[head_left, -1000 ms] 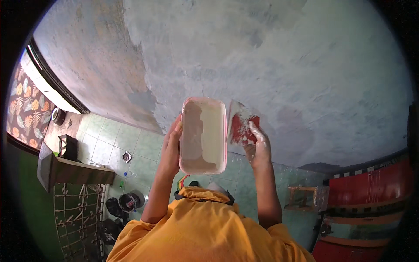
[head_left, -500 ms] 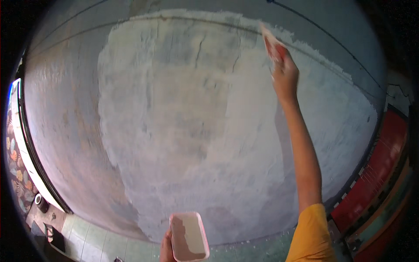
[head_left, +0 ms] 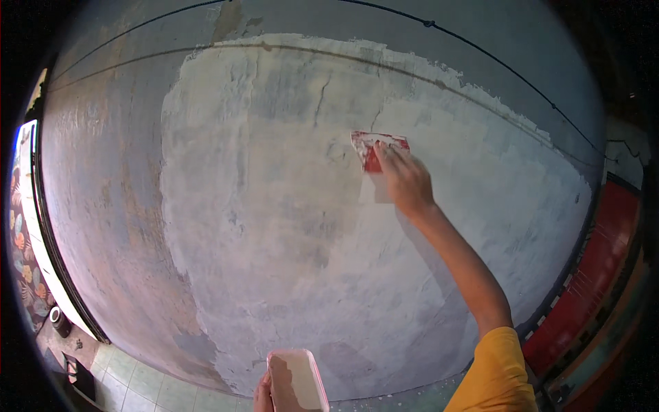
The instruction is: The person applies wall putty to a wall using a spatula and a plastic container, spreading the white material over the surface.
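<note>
My right hand (head_left: 408, 182) is closed on a red putty spreader (head_left: 373, 163) smeared with white filler. The spreader lies against the wall (head_left: 288, 206) just below a thin crack, its wide edge upward. A broad patch of pale filler covers the wall's middle, with a rough upper border and greyer spots. At the bottom, my left hand (head_left: 262, 395) grips the left side of a rectangular plastic tub (head_left: 313, 371) with a pink rim. Whitish putty sits in the tub; part of my left hand is hidden behind it.
A dark knotted cord (head_left: 484, 48) runs across the wall above the patch. Pale green floor tiles (head_left: 147, 379) meet the wall's foot. To the left stand a dark cylindrical container (head_left: 60, 321) and a black box (head_left: 81, 378); a red panel (head_left: 596, 254) is at right.
My right hand has moved down and left from the patch's upper right border to the middle, turning the spreader broad side on. The view has tilted up slightly; the tub sits lower in it.
</note>
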### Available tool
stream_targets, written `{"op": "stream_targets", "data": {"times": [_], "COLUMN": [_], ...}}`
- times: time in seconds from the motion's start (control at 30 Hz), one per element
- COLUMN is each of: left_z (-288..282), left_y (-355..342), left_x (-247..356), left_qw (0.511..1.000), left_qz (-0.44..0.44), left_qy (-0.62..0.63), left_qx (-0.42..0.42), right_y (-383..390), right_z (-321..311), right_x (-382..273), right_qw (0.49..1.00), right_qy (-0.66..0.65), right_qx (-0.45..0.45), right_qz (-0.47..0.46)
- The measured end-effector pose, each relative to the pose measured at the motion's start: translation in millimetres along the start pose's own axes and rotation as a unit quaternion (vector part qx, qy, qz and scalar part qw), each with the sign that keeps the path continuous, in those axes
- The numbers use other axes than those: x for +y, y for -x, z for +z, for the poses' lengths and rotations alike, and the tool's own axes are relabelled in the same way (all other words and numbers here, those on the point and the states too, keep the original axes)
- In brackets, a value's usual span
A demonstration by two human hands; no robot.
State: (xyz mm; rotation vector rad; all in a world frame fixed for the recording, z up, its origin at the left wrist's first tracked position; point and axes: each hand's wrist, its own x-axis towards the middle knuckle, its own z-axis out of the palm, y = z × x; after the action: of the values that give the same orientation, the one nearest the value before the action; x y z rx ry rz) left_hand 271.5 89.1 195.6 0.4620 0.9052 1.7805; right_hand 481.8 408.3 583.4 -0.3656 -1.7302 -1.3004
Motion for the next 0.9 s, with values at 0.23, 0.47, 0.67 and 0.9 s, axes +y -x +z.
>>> {"op": "stream_targets", "data": {"times": [0.23, 0.47, 0.67, 0.9], "left_z": [10, -3, -16, -13], "left_y": [-2, 0, 16, 13], "left_x": [-6, -10, -10, -10], "left_qw": [1.0, 1.0, 0.999, 0.999], "left_qz": [-0.011, -0.006, 0.016, 0.015], "left_qy": [0.002, 0.006, 0.012, 0.015], "left_qx": [-0.011, 0.009, 0.039, 0.035], "right_y": [-150, -3, -98, -151], "right_z": [-25, 12, -37, 26], "right_x": [78, 3, 7, 63], "right_qw": [0.992, 0.999, 0.995, 0.995], "right_qy": [-0.008, 0.031, -0.066, 0.08], "right_qx": [0.035, -0.001, -0.034, -0.032], "right_qz": [0.124, -0.01, 0.073, 0.042]}}
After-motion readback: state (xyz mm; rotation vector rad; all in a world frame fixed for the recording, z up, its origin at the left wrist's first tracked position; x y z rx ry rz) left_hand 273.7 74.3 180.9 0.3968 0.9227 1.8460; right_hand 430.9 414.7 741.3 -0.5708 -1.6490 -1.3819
